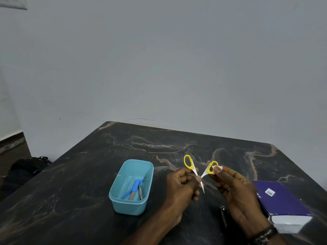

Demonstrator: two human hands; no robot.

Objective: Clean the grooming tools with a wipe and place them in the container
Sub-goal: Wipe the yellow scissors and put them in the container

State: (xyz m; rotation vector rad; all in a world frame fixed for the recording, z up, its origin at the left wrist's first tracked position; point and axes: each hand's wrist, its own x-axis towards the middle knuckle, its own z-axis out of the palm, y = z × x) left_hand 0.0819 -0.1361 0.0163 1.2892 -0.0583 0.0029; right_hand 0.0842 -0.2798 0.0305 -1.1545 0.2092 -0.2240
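while the small yellow-handled scissors are held up above the dark marbled table, they stand spread open in a v, handles away from the person and blade tips toward them. the left hand grips the scissors around the pivot and lower blades, fingers curled round the metal, with the left ring loop free above it. the right hand pinches a small white wipe against the right yellow loop, thumb and fingertips closed on both.

each arm of the scissors has its own long axis: the left one runs from its loop at upper left down to the pivot, the right one from its loop at upper right down to the same crossing, and the pointed tips carry on downward, toward the person's left palm.

these look light, stiff and thin, with smooth metal that would likely be slippery under a damp wipe, and the points look sharp. the safest hold is probably the plastic loops or the flat of the blades near the pivot, wiping from pivot out to tip, not across an edge.

just left of the hands sits the blue plastic container, already holding a blue-handled tool and tweezers. a nail clipper lies on the table near the right wrist, beside a purple box.
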